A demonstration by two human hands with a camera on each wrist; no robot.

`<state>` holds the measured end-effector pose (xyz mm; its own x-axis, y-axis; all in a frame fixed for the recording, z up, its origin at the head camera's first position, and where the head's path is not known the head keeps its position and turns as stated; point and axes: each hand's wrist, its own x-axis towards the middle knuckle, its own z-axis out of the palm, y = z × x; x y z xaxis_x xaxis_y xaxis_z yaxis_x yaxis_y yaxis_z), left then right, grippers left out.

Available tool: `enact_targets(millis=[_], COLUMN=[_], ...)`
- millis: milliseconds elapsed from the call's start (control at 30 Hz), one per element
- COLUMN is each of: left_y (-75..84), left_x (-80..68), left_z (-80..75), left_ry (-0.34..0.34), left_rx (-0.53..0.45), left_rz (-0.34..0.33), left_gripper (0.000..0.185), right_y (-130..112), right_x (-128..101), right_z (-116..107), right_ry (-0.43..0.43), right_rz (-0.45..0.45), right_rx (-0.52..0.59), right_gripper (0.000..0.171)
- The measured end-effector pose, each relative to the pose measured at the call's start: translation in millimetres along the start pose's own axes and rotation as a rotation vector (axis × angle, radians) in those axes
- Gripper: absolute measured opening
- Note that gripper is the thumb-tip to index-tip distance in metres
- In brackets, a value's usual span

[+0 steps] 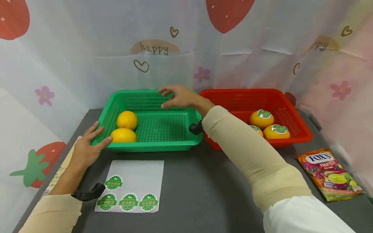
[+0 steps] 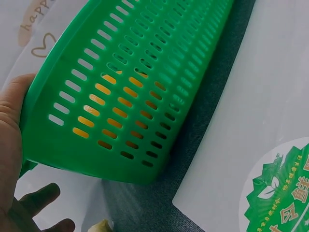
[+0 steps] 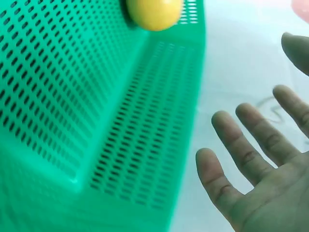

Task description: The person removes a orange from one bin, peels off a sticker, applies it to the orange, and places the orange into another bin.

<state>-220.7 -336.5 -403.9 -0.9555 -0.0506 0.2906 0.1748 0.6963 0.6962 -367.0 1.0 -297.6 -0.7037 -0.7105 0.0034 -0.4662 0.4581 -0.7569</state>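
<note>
My left hand [image 1: 86, 149] rests at the front left corner of a green plastic basket [image 1: 157, 146]. Its thumb lies by the front rim, and the other fingers spread fairly straight along the left side. Two oranges, one [image 1: 127, 120] behind the other [image 1: 123, 135], sit at the left inside this basket. Above its back right part hovers my right hand [image 1: 182, 97], fingers loosely bent and nothing in them. The right wrist view shows that hand [image 3: 270, 179] with fingers spread, apart from the basket wall [image 3: 145, 121].
A red basket [image 1: 303, 137] on the right holds oranges [image 1: 262, 120] with green-and-white stickers. In front of the green basket lies a white sheet [image 1: 138, 174] with several round green stickers [image 1: 128, 202]. A candy bag [image 1: 329, 174] lies at right. Printed curtains [image 1: 113, 74] stand behind.
</note>
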Motion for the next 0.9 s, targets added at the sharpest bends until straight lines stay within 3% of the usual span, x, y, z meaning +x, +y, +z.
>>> enact_targets(millis=[100,433,700,900], left_y=[-2.5,-7.0,-3.9,-2.3], left_x=[-3.3,-6.2,2.0,2.4], left_z=[2.6,-1.3,-3.7,-1.4], left_ry=[-0.003,-0.003,0.003,0.008], left_rx=[-0.007,-0.026,0.004,-0.013], left_rz=[-0.013,-0.012,0.003,0.010], left_gripper=[0.064,0.063,0.064,0.063], right_y=[2.8,-4.6,-12.2,-14.1], right_x=[17.3,68.0,95.9,105.9], right_z=[16.0,66.0,90.4,96.1], right_ry=[-0.035,-0.279,-0.356,-0.401], right_rz=[0.042,0.128,0.206,0.270], right_rx=[-0.022,-0.175,-0.205,-0.333], right_gripper=[0.063,0.076,0.094,0.095])
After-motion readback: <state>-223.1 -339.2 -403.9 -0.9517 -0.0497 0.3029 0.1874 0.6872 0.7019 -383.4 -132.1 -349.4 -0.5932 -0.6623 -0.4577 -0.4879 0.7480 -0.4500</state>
